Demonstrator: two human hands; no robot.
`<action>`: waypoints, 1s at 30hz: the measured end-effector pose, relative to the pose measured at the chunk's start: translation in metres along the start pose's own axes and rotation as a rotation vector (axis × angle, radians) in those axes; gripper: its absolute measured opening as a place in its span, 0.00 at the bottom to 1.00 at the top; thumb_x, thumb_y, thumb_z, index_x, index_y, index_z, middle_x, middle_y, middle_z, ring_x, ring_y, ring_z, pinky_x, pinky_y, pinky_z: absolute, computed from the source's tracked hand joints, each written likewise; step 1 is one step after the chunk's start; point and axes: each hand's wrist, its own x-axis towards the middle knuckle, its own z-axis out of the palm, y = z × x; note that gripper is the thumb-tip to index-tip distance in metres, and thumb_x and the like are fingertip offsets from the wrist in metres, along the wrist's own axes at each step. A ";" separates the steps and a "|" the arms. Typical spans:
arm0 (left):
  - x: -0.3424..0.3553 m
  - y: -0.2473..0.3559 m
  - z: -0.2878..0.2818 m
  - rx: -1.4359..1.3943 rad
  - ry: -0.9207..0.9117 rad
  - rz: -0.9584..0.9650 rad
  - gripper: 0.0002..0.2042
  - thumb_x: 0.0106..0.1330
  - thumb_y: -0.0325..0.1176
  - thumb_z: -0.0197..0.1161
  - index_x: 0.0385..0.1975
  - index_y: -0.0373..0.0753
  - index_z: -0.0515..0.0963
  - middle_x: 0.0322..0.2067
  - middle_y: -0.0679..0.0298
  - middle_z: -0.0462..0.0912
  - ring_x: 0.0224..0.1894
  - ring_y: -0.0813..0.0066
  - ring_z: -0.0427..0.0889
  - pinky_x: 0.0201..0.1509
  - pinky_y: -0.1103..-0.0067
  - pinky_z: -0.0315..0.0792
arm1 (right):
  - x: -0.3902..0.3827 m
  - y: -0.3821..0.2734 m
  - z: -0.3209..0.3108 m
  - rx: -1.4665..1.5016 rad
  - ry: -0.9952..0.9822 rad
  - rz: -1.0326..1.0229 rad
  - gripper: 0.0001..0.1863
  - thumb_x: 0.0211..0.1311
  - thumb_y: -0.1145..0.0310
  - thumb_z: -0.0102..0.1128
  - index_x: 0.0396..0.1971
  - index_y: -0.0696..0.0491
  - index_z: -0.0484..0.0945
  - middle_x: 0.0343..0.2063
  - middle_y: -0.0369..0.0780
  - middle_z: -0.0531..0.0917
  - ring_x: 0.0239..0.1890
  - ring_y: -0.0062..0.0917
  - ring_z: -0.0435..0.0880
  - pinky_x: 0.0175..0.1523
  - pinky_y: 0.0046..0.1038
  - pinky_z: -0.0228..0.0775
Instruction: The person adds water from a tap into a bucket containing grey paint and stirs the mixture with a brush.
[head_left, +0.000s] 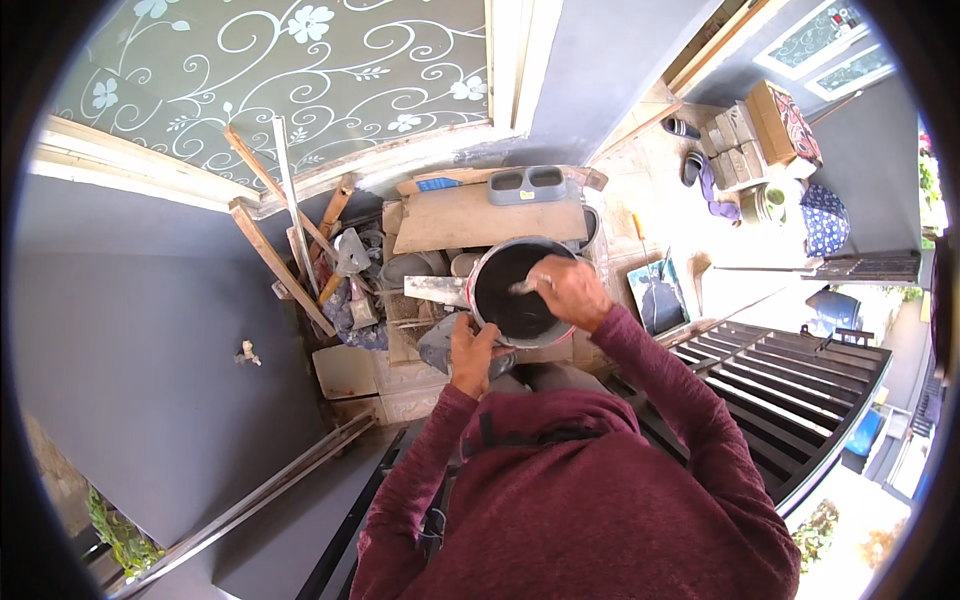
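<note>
A round bucket (pixel 474 318) with dark grey contents stands in front of me, just beyond my knees. My left hand (pixel 472 352) grips its near left rim, thumb and fingers closed about the edge. Over the bucket's mouth, my right hand (pixel 570 292) is closed on a short pale stick-like tool (pixel 520 287); its far end meets the dark contents, and the fist hides the rest. A flat whitish board (pixel 433 290) juts out from the bucket's left side, above my left hand.
Cardboard (pixel 490 228) lies beyond the bucket, with a grey double-bowl tray (pixel 527 186) on it. Wooden sticks (pixel 280 265) lean at the left wall. A black metal gate (pixel 770 390) is at right. Slippers (pixel 692 168) and a cardboard box (pixel 780 120) sit farther off.
</note>
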 end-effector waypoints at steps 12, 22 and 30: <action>0.003 -0.007 -0.008 0.044 -0.009 -0.032 0.09 0.57 0.22 0.53 0.36 0.32 0.64 0.33 0.60 0.70 0.31 0.71 0.78 0.32 0.72 0.83 | -0.017 0.001 0.009 -0.033 0.028 0.098 0.04 0.55 0.71 0.57 0.28 0.56 0.77 0.27 0.44 0.79 0.29 0.42 0.79 0.33 0.38 0.72; 0.006 -0.019 0.045 0.093 0.050 -0.035 0.09 0.56 0.23 0.53 0.35 0.32 0.64 0.31 0.62 0.69 0.30 0.74 0.75 0.33 0.71 0.83 | -0.033 0.047 -0.026 0.039 -0.025 0.059 0.04 0.56 0.72 0.56 0.26 0.56 0.76 0.26 0.45 0.79 0.30 0.42 0.80 0.34 0.39 0.72; 0.008 -0.057 0.127 0.008 0.158 0.012 0.08 0.59 0.25 0.54 0.37 0.34 0.65 0.33 0.63 0.70 0.33 0.76 0.76 0.35 0.70 0.83 | -0.044 0.110 -0.092 0.088 -0.267 -0.038 0.05 0.57 0.71 0.54 0.27 0.56 0.74 0.25 0.45 0.78 0.31 0.43 0.79 0.37 0.41 0.71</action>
